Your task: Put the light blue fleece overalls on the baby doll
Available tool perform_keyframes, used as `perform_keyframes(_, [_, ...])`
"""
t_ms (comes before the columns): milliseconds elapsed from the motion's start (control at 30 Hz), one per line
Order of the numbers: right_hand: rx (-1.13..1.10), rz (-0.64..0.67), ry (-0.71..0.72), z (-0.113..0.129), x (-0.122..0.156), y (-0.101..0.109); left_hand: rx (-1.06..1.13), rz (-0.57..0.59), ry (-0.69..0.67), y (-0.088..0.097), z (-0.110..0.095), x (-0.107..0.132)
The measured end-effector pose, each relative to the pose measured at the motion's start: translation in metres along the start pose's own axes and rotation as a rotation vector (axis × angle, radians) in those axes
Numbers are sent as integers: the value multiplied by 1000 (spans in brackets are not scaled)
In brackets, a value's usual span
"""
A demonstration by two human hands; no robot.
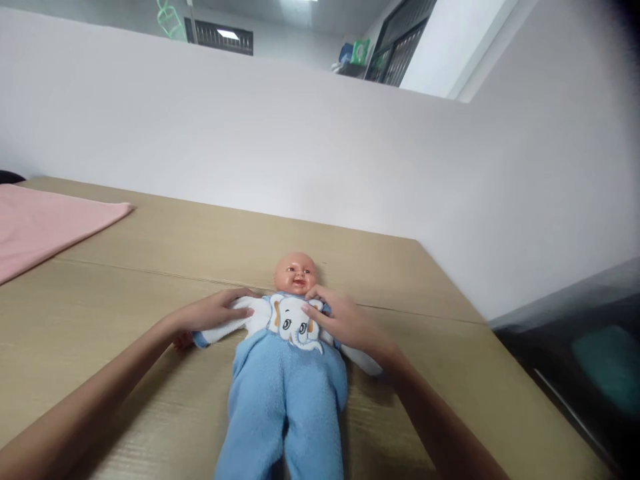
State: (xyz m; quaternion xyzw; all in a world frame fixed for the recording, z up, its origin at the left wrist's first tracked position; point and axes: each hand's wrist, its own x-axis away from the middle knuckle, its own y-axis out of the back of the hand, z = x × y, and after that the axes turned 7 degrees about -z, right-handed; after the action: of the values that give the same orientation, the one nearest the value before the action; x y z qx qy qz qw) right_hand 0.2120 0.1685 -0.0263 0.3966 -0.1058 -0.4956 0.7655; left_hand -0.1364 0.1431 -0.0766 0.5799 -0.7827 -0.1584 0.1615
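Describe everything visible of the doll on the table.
The doll lies face up on the wood-toned table, head toward the wall. The head is bald and glossy like plastic, its mouth open in a smile. It wears fleecy-looking blue trousers, cut off by the frame, white sleeves and an elephant face on the chest. The left hand touches one sleeve; the right hand, the upper chest.

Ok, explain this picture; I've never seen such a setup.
No machine here, just a person's bare left hand and right hand, seen from a head-worn camera looking forward and down. A doll dressed in blue and white lies face up on a table, with a pink cloth to the left. The left hand touches the doll's white sleeve near the shoulder; the right hand touches its chest below the neck, over part of an elephant picture. How firm either grip is, I can't tell.
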Motion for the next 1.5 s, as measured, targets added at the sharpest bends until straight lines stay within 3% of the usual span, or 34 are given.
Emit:
perform_keyframes(100, [78, -115, 21, -23, 36, 12, -49, -27, -15, -2, 4, 0])
perform_keyframes(200, [159, -154, 25, -56, 88, 27, -207, -163, -111, -6, -4, 4])
perform_keyframes(333, [209, -200, -114, -86, 147, 31, -380, -387, -366, -30, -41, 13])
perform_keyframes(433, [155, -322, -192, -91, 164, 25, -388, -304, -560, -66, -73, 9])
perform_keyframes(567, [-85, -466, -206, -87, 156, 27, -488, -167, -704, -114, -90, -25])
perform_keyframes(700, [-219, -586, -164, -84, 134, 39, -560, -146, -670, -138, -87, -59])
perform_keyframes(800, [-262, -566, -120, -77, 116, 44, -521, -161, -733, -138, -85, -62])
perform_keyframes(900, [-140, -541, -72, -63, 99, 39, -425, -116, -901, -131, -85, -53])
perform_keyframes(1000, [37, -498, 47, -45, 84, 24, -351, -70, -1070, -126, -83, -46])
perform_keyframes(1100, [90, -367, 207, -33, 73, 4, -292, -77, -1139, -122, -75, -45])
perform_keyframes(1200, [14, -320, 232, -30, 67, -8, -229, -100, -1149, -119, -70, -44])
perform_keyframes(1333, [-65, -282, 200, -32, 62, -4, -146, -168, -1122, -119, -78, -41])
perform_keyframes(1500, [-29, -175, 235, -28, 64, 12, 134, -191, -931, -124, -92, -38])
